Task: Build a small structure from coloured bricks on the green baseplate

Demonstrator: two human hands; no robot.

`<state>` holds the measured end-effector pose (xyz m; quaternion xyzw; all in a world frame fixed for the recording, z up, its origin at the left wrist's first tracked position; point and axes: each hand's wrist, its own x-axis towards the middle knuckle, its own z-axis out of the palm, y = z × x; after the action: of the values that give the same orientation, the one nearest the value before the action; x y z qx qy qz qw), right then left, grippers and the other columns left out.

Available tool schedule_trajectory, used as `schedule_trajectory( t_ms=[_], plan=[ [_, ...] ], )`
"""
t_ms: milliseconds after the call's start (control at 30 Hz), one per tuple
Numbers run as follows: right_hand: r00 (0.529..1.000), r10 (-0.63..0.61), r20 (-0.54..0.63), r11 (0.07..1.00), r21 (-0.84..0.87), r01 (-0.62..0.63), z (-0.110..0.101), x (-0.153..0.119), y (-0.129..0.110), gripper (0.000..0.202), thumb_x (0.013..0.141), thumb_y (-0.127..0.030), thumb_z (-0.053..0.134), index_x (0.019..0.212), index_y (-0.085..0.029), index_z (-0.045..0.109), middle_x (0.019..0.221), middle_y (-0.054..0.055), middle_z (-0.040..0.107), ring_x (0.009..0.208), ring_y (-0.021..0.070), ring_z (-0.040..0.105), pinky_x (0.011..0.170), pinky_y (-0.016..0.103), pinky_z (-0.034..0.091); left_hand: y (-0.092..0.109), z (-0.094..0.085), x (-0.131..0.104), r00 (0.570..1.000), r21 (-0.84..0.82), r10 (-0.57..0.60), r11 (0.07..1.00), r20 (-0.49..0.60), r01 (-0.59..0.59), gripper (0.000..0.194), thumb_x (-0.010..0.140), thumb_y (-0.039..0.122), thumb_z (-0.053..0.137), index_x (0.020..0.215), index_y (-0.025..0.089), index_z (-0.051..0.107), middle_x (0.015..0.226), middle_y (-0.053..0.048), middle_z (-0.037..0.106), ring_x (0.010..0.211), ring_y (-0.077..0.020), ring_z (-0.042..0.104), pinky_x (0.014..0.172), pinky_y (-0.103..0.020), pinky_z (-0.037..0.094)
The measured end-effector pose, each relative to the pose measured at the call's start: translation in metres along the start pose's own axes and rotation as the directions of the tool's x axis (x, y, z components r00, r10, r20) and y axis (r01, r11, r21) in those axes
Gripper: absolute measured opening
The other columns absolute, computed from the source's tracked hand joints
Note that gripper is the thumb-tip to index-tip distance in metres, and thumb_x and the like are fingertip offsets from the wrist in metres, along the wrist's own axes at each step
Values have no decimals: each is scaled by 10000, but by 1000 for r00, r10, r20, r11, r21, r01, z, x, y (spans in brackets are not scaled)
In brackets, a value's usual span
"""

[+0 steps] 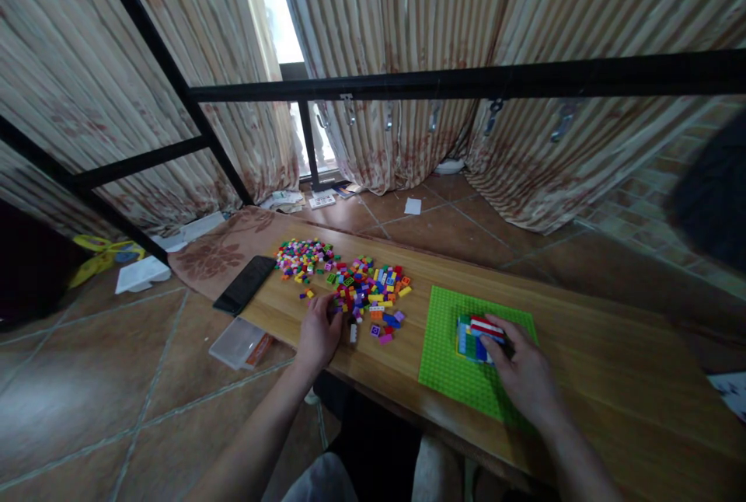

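My left hand (319, 332) rests at the near edge of a heap of loose toy building bricks (364, 284) in many colours. Its fingers are curled in, and whatever may be between the tips is too small to make out. On a green studded baseplate (443, 366) stands a small brick build (466, 339) with blue, green, yellow, red and white parts. My right hand (521, 370) closes over the right side of this build, thumb in front and fingers behind. Its red and white top bricks (486, 327) show beside the fingers. The hand hides the build's right end.
Smaller bricks (303, 257) lie heaped farther left on the wooden table (611, 378). A black phone (245, 284) lies at its left end. Below, a clear plastic box (238, 343) is on the tiled floor. A black metal frame (408, 86) crosses before the curtains (396, 20).
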<state>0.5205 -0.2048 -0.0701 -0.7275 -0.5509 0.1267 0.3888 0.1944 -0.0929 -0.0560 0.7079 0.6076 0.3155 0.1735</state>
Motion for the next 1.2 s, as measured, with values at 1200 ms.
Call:
schedule_trajectory(
  t_ms=[1200],
  plan=[
    [1000,12,8,1000,1,-12,-2,1,-9,401,867,-435,443,1190,-226,554,1172,82,589,1047,219,573,936,395,440,1,-5,46,969,283,124,941,213,-183,387,719,280,670,1087,174,611,1184,-102,527,1027,-229,590,950,-346,456]
  ],
)
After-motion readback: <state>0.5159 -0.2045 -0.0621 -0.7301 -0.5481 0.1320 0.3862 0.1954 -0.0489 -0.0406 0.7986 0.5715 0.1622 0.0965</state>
